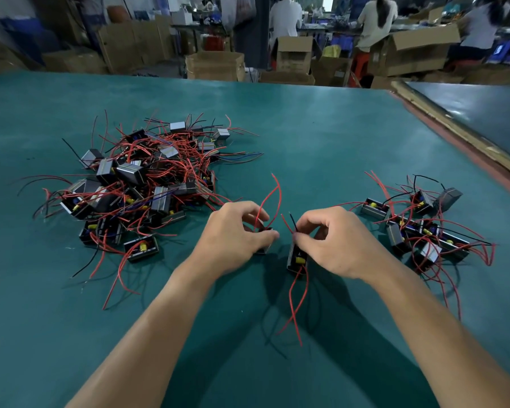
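A big heap of small black box modules with red and black wires (142, 175) lies at the left on the green table (321, 136). A smaller group of the same modules (424, 228) lies at the right. My left hand (236, 237) grips one module (264, 248), mostly hidden under the fingers, its red wires rising above. My right hand (333, 242) holds another module (297, 259) with a yellow part inside and pinches its wires at the top. Red wires trail from it toward me.
A second dark table (483, 113) with a wooden edge adjoins at the right. Beyond the far edge stand cardboard boxes (215, 64) and several people working with their backs turned.
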### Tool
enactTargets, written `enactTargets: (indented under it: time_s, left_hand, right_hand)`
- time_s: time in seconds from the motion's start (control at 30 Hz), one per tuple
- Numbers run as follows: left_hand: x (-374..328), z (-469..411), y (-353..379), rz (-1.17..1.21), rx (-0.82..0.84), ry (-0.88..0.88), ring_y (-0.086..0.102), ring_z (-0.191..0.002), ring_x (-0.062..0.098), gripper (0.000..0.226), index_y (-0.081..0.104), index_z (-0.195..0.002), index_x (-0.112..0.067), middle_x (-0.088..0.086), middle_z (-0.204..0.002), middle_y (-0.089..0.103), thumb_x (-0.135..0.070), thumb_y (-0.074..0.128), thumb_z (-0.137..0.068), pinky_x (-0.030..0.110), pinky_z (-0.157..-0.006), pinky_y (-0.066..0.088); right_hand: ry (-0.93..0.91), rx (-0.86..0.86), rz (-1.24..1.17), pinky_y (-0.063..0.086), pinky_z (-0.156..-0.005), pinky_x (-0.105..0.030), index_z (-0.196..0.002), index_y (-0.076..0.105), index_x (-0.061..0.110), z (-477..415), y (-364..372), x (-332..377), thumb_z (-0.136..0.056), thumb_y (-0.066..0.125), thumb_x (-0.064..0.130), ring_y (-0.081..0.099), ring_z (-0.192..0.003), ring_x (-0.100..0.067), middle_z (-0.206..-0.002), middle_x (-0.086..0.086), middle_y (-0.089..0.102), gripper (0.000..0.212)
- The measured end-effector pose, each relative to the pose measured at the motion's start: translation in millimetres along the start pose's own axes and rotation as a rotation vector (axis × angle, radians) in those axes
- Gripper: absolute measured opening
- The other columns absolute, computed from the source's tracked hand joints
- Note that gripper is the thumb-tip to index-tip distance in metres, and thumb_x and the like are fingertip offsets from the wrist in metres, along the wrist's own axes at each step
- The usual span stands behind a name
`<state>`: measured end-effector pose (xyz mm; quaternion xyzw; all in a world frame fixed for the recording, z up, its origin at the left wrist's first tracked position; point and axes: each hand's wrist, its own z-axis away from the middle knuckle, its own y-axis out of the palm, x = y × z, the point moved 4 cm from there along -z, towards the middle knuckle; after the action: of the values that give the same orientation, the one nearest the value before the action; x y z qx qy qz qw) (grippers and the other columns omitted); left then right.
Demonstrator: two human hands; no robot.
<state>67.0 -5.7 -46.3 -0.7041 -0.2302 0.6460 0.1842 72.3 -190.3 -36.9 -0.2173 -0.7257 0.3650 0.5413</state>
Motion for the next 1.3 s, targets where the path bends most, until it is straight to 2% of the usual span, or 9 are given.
enactTargets:
  time_s: [0.1, 0.2, 0.4, 0.47, 0.6, 0.73, 0.93, 1.13, 1.3]
  left_hand:
    - [1, -2, -1, 0.126, 0.015, -0.022, 0.062, -0.068, 0.019, 0.015, 0.071, -0.080, -0.025, -0.001, -0.083, 0.072, -0.028, 0.084, -0.074, 0.045, -0.073, 0.059]
    - [0, -3, -1, 0.185, -0.004, -0.012, 0.061, -0.065, 0.018, 0.010, 0.073, -0.074, -0.020, 0.005, -0.076, 0.072, -0.020, 0.083, -0.076, 0.050, -0.073, 0.059]
    - [-4, -3, -4, 0.266, -0.050, 0.023, 0.056, -0.051, 0.010, 0.012, 0.072, -0.070, -0.018, -0.002, -0.059, 0.067, -0.015, 0.080, -0.078, 0.025, -0.053, 0.047]
    - [-5, -3, -2, 0.284, -0.043, 0.014, 0.054, -0.048, 0.011, 0.011, 0.072, -0.073, -0.018, -0.002, -0.061, 0.066, -0.011, 0.078, -0.079, 0.025, -0.054, 0.045]
    - [-6, -2, -2, 0.335, -0.038, -0.002, 0.055, -0.045, 0.013, 0.012, 0.072, -0.081, -0.017, -0.001, -0.068, 0.064, -0.005, 0.073, -0.083, 0.026, -0.052, 0.046]
    - [-9, 0, -4, 0.434, -0.012, -0.010, 0.057, -0.045, 0.014, 0.012, 0.069, -0.086, -0.013, 0.004, -0.073, 0.069, -0.002, 0.065, -0.090, 0.025, -0.049, 0.050]
    - [-13, 2, -5, 0.501, -0.052, -0.029, 0.063, -0.048, 0.017, 0.015, 0.067, -0.098, -0.014, 0.006, -0.086, 0.075, -0.005, 0.054, -0.097, 0.025, -0.051, 0.053]
    - [-19, 2, -6, 0.569, -0.049, -0.017, 0.068, -0.054, 0.015, 0.024, 0.056, -0.122, -0.014, 0.007, -0.097, 0.070, -0.009, 0.044, -0.102, 0.024, -0.056, 0.055]
    - [-22, 4, -6, 0.552, -0.044, 0.031, 0.069, -0.059, 0.017, 0.016, 0.060, -0.111, -0.015, 0.005, -0.089, 0.070, -0.008, 0.056, -0.097, 0.026, -0.060, 0.056]
  right_hand:
    - [-0.006, -0.021, 0.004, 0.035, -0.049, -0.017, -0.068, 0.064, 0.025, -1, 1, -1, -0.088, 0.065, 0.038, 0.047, -0.048, -0.005, -0.060, 0.023, 0.061, 0.025]
    - [-0.024, -0.017, -0.027, 0.035, -0.050, -0.018, -0.070, 0.065, 0.025, -1, 2, -2, -0.089, 0.065, 0.033, 0.046, -0.047, -0.005, -0.064, 0.020, 0.064, 0.020]
    - [-0.043, -0.090, -0.174, 0.037, -0.056, -0.021, -0.071, 0.067, 0.026, -3, -3, -3, -0.091, 0.066, 0.029, 0.048, -0.048, -0.001, -0.064, 0.016, 0.066, 0.020]
    - [-0.057, -0.111, -0.199, 0.040, -0.057, -0.025, -0.072, 0.068, 0.028, -3, -4, -1, -0.091, 0.066, 0.028, 0.052, -0.050, -0.004, -0.064, 0.016, 0.067, 0.019]
    - [-0.071, -0.111, -0.271, 0.051, -0.063, -0.039, -0.082, 0.069, 0.028, -2, -3, 1, -0.089, 0.069, 0.020, 0.061, -0.062, -0.029, -0.074, 0.010, 0.071, 0.010]
    - [-0.084, -0.091, -0.275, 0.040, -0.054, -0.026, -0.088, 0.068, 0.031, -1, -2, 0, -0.088, 0.068, 0.016, 0.047, -0.049, -0.014, -0.074, 0.011, 0.067, 0.015]
    - [-0.105, -0.056, -0.305, 0.036, -0.049, -0.021, -0.091, 0.065, 0.034, 0, -2, 3, -0.090, 0.066, 0.012, 0.042, -0.047, -0.014, -0.076, 0.006, 0.070, 0.021]
    - [-0.094, -0.055, -0.304, 0.034, -0.046, -0.015, -0.093, 0.063, 0.035, 1, -2, 5, -0.090, 0.062, 0.007, 0.041, -0.047, -0.014, -0.074, 0.009, 0.071, 0.028]
    - [-0.102, -0.075, -0.274, 0.037, -0.049, -0.022, -0.089, 0.063, 0.028, 2, -5, 6, -0.093, 0.061, 0.012, 0.045, -0.049, -0.015, -0.072, 0.010, 0.073, 0.017]
